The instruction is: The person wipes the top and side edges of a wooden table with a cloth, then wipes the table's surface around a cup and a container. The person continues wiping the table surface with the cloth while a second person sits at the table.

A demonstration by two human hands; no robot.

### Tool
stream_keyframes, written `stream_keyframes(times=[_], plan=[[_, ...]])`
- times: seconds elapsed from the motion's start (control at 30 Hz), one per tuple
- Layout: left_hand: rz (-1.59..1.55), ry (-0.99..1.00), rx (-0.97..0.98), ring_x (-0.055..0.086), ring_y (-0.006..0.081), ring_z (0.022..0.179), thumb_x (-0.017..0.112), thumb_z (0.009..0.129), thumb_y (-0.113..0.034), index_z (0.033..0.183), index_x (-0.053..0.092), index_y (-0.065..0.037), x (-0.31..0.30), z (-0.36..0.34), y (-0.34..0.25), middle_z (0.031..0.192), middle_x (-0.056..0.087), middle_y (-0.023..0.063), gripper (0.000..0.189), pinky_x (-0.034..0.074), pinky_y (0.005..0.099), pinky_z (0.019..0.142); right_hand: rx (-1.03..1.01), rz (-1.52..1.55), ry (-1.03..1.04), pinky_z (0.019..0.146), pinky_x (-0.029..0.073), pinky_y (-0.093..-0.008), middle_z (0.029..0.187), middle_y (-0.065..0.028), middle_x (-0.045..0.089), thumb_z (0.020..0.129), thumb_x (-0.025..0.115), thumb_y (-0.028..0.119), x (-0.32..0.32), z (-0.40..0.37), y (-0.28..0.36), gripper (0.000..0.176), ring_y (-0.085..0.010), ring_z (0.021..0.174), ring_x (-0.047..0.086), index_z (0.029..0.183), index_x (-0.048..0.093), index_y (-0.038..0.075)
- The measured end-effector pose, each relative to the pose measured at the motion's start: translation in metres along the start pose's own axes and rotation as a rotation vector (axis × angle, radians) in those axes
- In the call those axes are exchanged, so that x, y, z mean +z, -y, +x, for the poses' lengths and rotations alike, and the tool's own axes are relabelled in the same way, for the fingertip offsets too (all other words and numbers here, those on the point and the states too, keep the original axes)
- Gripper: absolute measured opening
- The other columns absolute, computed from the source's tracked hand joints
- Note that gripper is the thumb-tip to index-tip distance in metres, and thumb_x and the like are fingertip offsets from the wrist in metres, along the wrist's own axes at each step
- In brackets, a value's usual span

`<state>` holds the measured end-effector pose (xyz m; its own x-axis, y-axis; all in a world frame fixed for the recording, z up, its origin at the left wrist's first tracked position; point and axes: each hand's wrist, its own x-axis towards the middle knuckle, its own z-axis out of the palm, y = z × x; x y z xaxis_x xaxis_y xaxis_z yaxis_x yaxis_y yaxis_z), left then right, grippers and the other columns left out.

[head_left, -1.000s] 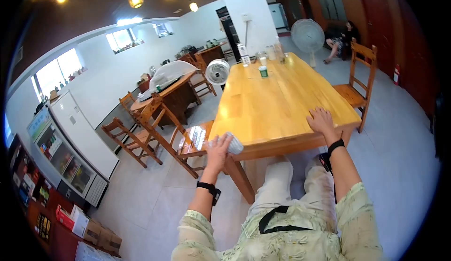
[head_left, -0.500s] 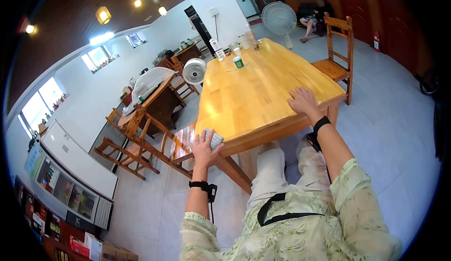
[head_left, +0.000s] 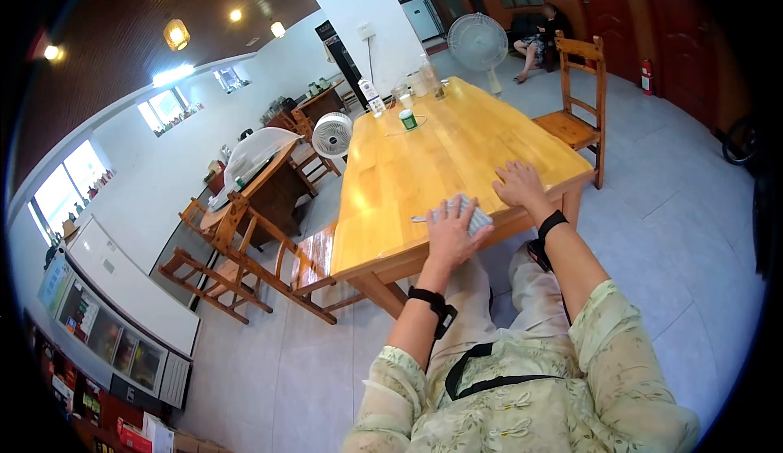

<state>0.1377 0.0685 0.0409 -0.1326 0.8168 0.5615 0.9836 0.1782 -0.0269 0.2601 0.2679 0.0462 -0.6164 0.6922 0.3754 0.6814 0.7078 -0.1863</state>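
Note:
A folded grey-white cloth (head_left: 476, 215) lies under my left hand (head_left: 453, 231), which presses it flat on the near edge of the wooden table (head_left: 408, 176). The fingers of that hand are spread over the cloth, and a corner of it sticks out to the left. Just to the right, my right hand (head_left: 520, 184) rests on the tabletop near the same edge, fingers apart, with nothing visible in it. Farther back on the table stand a small green-and-white container (head_left: 408, 119), a white bottle (head_left: 371, 97) and several jars.
A wooden chair (head_left: 579, 127) stands right of the table, another (head_left: 314, 257) on its left. Two fans (head_left: 478, 43) stand near the far end. A person (head_left: 542, 37) sits in the back. A second table (head_left: 273, 180) with a mesh cover is at left.
My left hand has slid right along the near table edge with the cloth, from the left corner to beside my right hand. My right hand stays about where it was.

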Motion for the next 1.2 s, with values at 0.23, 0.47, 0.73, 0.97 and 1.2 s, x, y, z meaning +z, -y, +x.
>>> stream_keyframes(times=[0.23, 0.47, 0.73, 0.97, 1.2], plan=[[-0.005, -0.033, 0.041, 0.050, 0.0432, 0.132, 0.067, 0.092, -0.043, 0.144, 0.056, -0.021, 0.019, 0.021, -0.038, 0.147, 0.054, 0.0149, 0.058, 0.028, 0.0663, 0.112, -0.006, 0.013, -0.056, 0.114, 0.031, -0.0486, 0.150, -0.0181, 0.052, 0.099, 0.043, 0.045, 0.007, 0.001, -0.002, 0.054, -0.0315, 0.142, 0.043, 0.139, 0.061, 0.012], [0.002, -0.088, 0.024, 0.047, 0.0432, 0.133, 0.078, 0.081, -0.036, 0.144, 0.051, -0.009, 0.029, 0.030, -0.053, 0.142, 0.053, 0.0222, 0.074, 0.033, 0.0575, 0.114, -0.022, 0.037, -0.049, 0.117, 0.028, -0.0483, 0.150, -0.0182, 0.052, 0.099, 0.046, 0.045, 0.010, 0.001, -0.004, 0.055, -0.0321, 0.144, 0.041, 0.140, 0.060, 0.012], [-0.019, -0.127, 0.135, 0.049, 0.0389, 0.133, 0.079, 0.081, -0.038, 0.143, 0.052, -0.009, 0.011, -0.001, 0.000, 0.142, 0.055, 0.0193, 0.074, 0.036, 0.0555, 0.112, -0.062, 0.056, -0.143, 0.113, 0.032, -0.0485, 0.144, -0.0178, 0.056, 0.097, 0.047, 0.044, 0.016, 0.002, -0.008, 0.052, -0.0326, 0.137, 0.046, 0.134, 0.065, 0.011], [0.152, -0.192, 0.043, 0.060, 0.0382, 0.125, 0.084, 0.072, -0.047, 0.135, 0.059, -0.013, -0.032, -0.071, 0.115, 0.136, 0.064, 0.0100, 0.076, 0.036, 0.0602, 0.111, -0.042, 0.054, -0.020, 0.112, 0.033, -0.0486, 0.144, -0.0168, 0.056, 0.098, 0.045, 0.042, 0.008, 0.005, -0.007, 0.052, -0.0324, 0.138, 0.045, 0.135, 0.064, 0.010], [0.211, -0.151, -0.061, 0.060, 0.0394, 0.124, 0.080, 0.072, -0.057, 0.134, 0.063, -0.016, -0.060, -0.117, 0.192, 0.137, 0.065, 0.0077, 0.076, 0.035, 0.0652, 0.110, -0.058, 0.052, -0.123, 0.111, 0.034, -0.0494, 0.139, -0.0166, 0.058, 0.098, 0.043, 0.041, 0.016, 0.002, -0.011, 0.051, -0.0329, 0.133, 0.048, 0.133, 0.064, 0.010]])
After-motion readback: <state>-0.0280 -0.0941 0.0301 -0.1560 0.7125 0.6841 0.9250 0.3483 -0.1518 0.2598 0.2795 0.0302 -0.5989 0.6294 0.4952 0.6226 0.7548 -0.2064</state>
